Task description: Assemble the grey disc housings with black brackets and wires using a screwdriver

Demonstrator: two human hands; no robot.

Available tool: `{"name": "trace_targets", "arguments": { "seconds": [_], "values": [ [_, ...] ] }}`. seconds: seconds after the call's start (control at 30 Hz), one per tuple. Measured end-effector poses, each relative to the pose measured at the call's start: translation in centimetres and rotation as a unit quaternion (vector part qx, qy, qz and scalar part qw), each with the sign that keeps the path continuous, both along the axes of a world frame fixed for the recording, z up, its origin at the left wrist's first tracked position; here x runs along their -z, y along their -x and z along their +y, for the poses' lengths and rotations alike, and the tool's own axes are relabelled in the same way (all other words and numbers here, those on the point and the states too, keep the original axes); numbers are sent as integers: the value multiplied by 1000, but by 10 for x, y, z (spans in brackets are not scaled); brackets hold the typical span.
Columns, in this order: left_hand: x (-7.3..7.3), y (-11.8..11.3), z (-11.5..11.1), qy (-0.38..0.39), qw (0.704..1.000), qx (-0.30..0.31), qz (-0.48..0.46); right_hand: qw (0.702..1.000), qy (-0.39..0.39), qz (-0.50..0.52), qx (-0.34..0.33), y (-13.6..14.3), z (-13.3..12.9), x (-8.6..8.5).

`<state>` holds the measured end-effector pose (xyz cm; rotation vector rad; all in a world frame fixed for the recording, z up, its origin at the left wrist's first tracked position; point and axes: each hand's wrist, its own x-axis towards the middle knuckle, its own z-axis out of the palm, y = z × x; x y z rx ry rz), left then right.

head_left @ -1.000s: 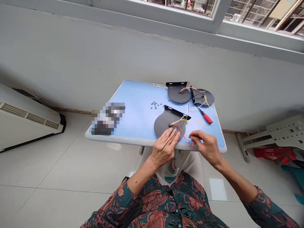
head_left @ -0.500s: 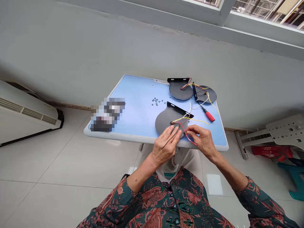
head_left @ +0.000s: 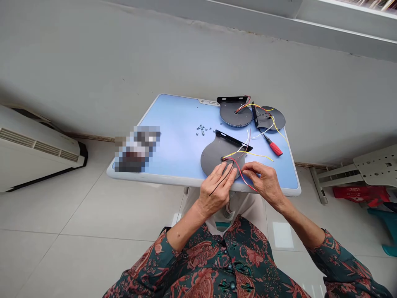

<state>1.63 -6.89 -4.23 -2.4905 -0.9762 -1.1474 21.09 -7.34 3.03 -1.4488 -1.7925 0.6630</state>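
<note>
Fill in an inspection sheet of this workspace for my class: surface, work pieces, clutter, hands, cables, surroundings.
Surface: light blue table with a pale rim.
Work pieces: near plate, dark grey, under the left hand; far plate and right plate behind it; screwdriver with red handle.
Clutter: small metal pieces scattered mid-table; pixelated patch at the left end, contents unreadable.
Hands: left hand flat on the near plate; right hand at its right edge, fingertips together, grip unclear.
Cables: red wire, black wire, yellow wire and white wire from the near plate; black crosses the left hand.
Surroundings: grey wall, vented appliance, red bag.
</note>
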Motion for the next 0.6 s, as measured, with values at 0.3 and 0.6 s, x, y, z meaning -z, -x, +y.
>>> {"name": "trace_targets", "arguments": {
  "seconds": [0.3, 0.6],
  "values": [
    [1, -2, 0, -8, 1000, 6, -14, 999, -43, -5, -14, 3, 2, 0],
    [1, -3, 2, -33, 999, -1, -14, 996, -84, -26, -24, 3, 1, 3]
  ]
}}
